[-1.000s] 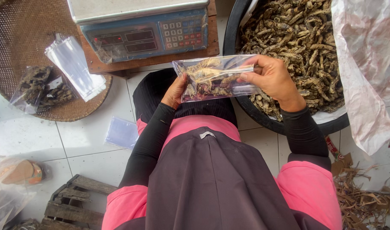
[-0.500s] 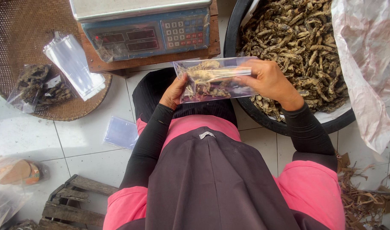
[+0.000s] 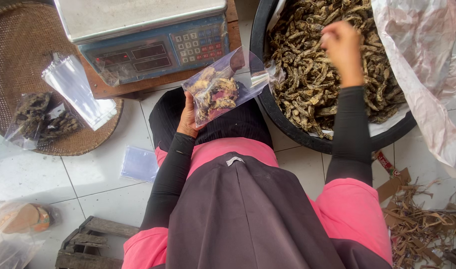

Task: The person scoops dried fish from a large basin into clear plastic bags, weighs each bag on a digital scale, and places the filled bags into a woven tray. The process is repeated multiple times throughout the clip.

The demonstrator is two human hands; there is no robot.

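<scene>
My left hand [image 3: 188, 118] holds a clear plastic bag [image 3: 223, 84] partly filled with dried brown pieces, tilted above my lap. My right hand [image 3: 343, 47] is raised over a large black tub [image 3: 282, 122] heaped with dried dark fish-like pieces [image 3: 307, 74]; its fingers are curled and blurred, so I cannot see whether it holds anything. A digital scale [image 3: 143, 35] with a steel pan and blue front stands on a wooden board just beyond the bag.
A round woven tray [image 3: 18, 45] at left carries a filled bag [image 3: 41, 119] and a stack of empty clear bags [image 3: 78, 94]. One empty bag [image 3: 139, 163] lies on the white tile floor. A pale plastic liner [image 3: 427, 74] drapes over the tub's right side. Cardboard scraps [image 3: 417, 219] lie at right.
My right hand has let go of the bag's edge and moved up and right over the tub. The bag now hangs from my left hand alone, tilted.
</scene>
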